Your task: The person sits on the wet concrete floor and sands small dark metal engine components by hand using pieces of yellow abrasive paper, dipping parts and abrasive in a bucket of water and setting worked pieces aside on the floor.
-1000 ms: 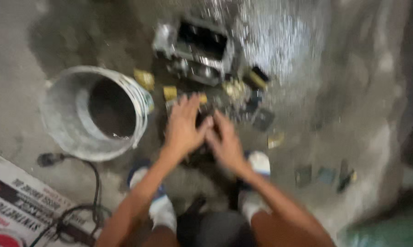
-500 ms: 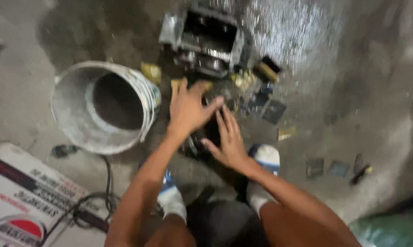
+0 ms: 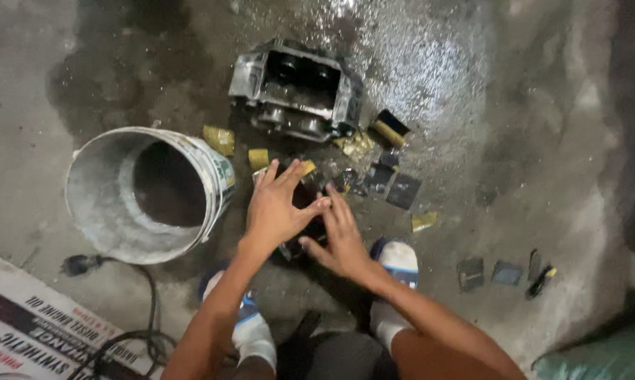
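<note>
Fingers of the left hand [image 3: 278, 211] and right hand [image 3: 342, 243] are spread wide over a dark part [image 3: 307, 211] on the wet concrete floor [image 3: 514, 141], between a white bucket [image 3: 215, 179] and scattered metal plates [image 3: 395, 186]

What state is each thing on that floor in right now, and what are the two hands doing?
Left hand: fingers spread, pressing on a dark part.
Right hand: open, flat against the same part.
Bucket: tipped toward the camera, looks empty.
Metal housing: lying open side up, cavities exposed.
Floor: wet and shiny near the housing.
Small flat pieces: scattered loose.
Black cable: lying slack.
</note>
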A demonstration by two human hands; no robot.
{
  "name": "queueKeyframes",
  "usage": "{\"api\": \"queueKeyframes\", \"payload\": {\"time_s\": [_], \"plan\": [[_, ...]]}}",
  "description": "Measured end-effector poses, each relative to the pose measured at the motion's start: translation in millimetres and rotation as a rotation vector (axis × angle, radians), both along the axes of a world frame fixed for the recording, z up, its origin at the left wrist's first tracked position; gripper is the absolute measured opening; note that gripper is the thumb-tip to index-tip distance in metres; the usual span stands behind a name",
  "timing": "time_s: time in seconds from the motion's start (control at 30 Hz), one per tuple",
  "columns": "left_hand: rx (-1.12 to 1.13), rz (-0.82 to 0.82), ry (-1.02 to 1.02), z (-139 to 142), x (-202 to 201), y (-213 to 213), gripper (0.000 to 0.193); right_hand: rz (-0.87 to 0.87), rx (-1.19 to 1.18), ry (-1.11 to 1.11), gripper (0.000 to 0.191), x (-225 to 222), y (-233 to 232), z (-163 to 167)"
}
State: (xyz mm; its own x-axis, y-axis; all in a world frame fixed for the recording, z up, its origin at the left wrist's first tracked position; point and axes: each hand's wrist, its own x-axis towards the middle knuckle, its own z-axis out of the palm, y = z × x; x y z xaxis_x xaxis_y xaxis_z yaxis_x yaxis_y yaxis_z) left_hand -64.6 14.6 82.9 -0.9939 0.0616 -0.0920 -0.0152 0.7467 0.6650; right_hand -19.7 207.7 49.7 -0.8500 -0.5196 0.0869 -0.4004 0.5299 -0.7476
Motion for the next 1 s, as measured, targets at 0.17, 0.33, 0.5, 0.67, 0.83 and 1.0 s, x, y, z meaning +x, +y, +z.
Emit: {"api": "queueKeyframes", "payload": {"time_s": [0.17, 0.33, 0.5, 0.67, 0.83, 1.0], "plan": [[-0.023, 0.029, 0.016, 18, 26, 12, 0.071, -0.223, -0.061, -0.250, 0.064, -21, 11, -3], [-0.027, 0.018, 0.121, 14, 34, 21, 0.063, -0.329, -0.263, -0.451, 0.043, -50, 7, 6], [0.001, 0.048, 0.110, -5, 38, 12, 0.054, -0.115, -0.026, -0.104, 0.037, -73, -10, 17], [0.071, 0.117, 0.084, -32, 32, 2, 0.070, 0.027, 0.333, 0.414, 0.039, -63, -21, 32], [0.196, 0.307, 0.169, -61, 32, 0, 0.078, 0.076, 0.435, 0.445, 0.049, -61, -39, 47], [0.061, 0.356, 0.362, -73, 46, 5, 0.059, 0.130, 0.595, 0.199, 0.037, -98, -68, 41]]}}
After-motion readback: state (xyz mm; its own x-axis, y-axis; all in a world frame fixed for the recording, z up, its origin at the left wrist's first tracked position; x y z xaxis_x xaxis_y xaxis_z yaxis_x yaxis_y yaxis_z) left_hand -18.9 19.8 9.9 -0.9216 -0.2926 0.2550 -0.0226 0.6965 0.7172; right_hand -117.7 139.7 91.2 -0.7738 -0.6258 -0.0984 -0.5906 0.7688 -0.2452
